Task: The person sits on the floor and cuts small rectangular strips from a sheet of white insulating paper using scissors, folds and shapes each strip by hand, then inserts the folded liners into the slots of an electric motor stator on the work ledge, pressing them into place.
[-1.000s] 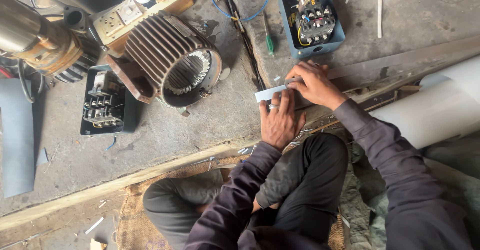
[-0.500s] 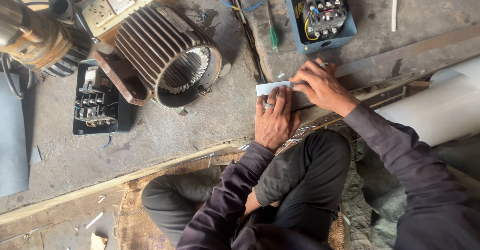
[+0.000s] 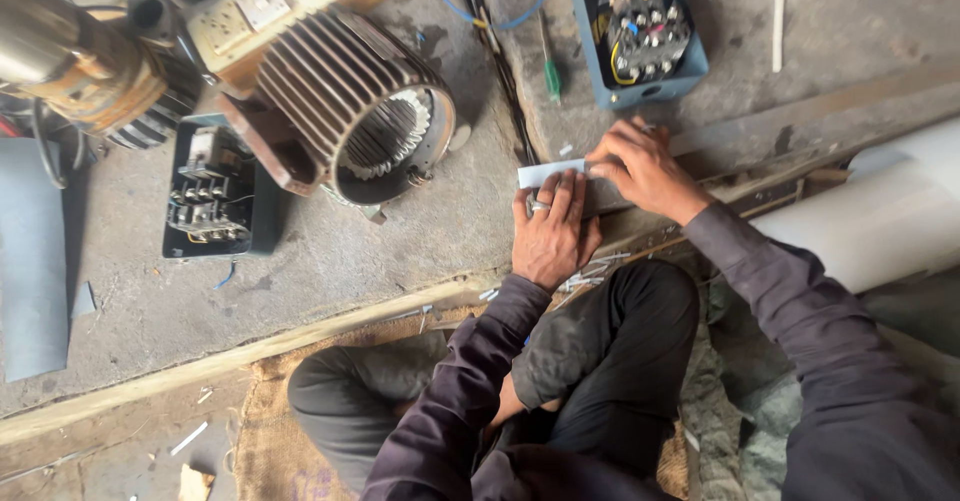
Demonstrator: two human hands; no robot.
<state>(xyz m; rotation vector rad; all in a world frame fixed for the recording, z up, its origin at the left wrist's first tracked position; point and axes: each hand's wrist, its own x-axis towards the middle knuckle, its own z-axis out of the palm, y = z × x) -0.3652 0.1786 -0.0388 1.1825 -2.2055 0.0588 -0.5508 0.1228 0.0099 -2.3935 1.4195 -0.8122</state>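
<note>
A small white sheet (image 3: 548, 173) lies flat on the concrete floor in front of my knees. My left hand (image 3: 553, 233), with a ring on one finger, presses down on the sheet with fingers together. My right hand (image 3: 640, 166) rests at the sheet's right end, fingertips bent onto it; whether it holds a tool is hidden. A finned motor housing (image 3: 345, 101) with its open end showing lies just left of the sheet.
A blue box of electrical contacts (image 3: 640, 36) stands beyond my right hand, a green screwdriver (image 3: 551, 76) beside it. A black box with terminals (image 3: 212, 196) sits at the left. A big white roll (image 3: 880, 216) lies at the right. A wooden batten (image 3: 250, 351) crosses the floor.
The view has shifted slightly. Both hands stay on the white sheet; the left hand has flattened further onto it.
</note>
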